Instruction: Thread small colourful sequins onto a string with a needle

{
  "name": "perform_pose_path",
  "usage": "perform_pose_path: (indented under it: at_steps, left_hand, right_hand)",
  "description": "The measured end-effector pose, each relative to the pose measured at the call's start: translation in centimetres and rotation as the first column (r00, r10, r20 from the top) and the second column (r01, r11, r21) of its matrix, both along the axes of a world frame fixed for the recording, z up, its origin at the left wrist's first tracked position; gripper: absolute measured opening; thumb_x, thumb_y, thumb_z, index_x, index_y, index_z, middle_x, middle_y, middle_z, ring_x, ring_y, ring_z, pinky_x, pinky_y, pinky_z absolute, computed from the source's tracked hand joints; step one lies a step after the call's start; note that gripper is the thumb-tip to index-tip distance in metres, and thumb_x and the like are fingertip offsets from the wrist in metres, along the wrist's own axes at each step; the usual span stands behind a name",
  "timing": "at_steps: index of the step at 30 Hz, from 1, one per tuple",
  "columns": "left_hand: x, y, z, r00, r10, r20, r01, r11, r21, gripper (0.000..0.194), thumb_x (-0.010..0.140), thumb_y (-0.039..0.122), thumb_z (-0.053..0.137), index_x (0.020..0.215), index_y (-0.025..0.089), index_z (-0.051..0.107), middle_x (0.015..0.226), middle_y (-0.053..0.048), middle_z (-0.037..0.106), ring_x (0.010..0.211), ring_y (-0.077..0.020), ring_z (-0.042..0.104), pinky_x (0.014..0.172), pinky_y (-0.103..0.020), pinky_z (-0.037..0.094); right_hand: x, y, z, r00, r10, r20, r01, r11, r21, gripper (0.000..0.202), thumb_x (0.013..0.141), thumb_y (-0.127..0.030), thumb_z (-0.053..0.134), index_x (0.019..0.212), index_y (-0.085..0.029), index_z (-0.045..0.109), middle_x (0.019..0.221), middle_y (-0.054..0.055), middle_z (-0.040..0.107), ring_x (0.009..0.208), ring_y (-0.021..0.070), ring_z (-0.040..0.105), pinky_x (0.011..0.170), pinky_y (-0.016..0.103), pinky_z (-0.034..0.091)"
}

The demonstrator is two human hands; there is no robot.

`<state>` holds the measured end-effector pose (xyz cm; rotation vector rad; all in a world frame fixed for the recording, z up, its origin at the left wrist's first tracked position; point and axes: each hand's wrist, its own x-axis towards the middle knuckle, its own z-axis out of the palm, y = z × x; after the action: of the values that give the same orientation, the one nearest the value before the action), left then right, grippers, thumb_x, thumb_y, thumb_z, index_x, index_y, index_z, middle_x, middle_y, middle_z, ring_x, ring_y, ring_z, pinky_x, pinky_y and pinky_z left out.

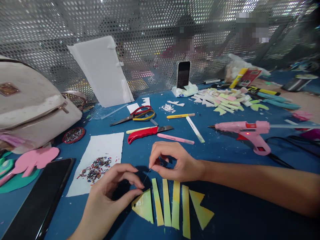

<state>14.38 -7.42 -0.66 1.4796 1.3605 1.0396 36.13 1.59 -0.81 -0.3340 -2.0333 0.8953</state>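
Both hands are near the front middle of the blue table. My right hand point(172, 161) pinches the upper end of a fine thread or needle point(146, 177), too thin to tell which. At its lower end, my left hand point(116, 191) closes thumb and index finger around it, with the other fingers curled loosely. Just below the left fingertips lies a yellow-green fish-head piece point(144, 206) with a dark eye. To its right, several yellow-green strips point(166, 203) lie side by side in a row, followed by a notched tail piece point(202, 210).
White paper point(110, 146) bears small beads point(96, 169) on the left, beside a black phone point(37, 200). Scissors point(140, 115), a red-handled knife point(143, 133) and markers point(176, 138) lie beyond my hands. A pink glue gun point(246, 130) with a cable lies right. A backpack point(32, 103) stands left.
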Motion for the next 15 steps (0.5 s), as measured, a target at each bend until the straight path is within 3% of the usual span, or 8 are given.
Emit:
perform_pose_path:
  at_steps: [8,15]
  left_hand:
    - [0.08,0.01,0.09,1.000,-0.003,-0.029,0.003,1.000,0.014,0.024,0.082,0.027,0.073,0.102,0.023,0.060,0.076,-0.002,0.075,0.075,-0.0198,0.073,0.081,-0.033,0.060]
    - [0.24,-0.04,-0.11,1.000,-0.004,-0.029,0.005,0.999,0.039,0.018,0.085,0.025,0.068,0.102,0.024,0.063,0.081,0.001,0.075,0.080,-0.0165,0.072,0.080,-0.027,0.058]
  right_hand:
    - [0.01,0.09,-0.20,0.997,0.046,0.057,-0.051,0.993,0.108,0.007,0.092,-0.015,0.058,0.089,-0.017,0.063,0.078,0.004,0.066,0.072,0.0133,0.057,0.070,0.027,0.049]
    - [-0.04,0.05,-0.35,0.990,0.020,0.143,-0.047,0.982,0.185,0.009,0.093,-0.014,0.055,0.089,-0.018,0.062,0.077,0.003,0.065,0.073,0.0140,0.056,0.070,0.027,0.047]
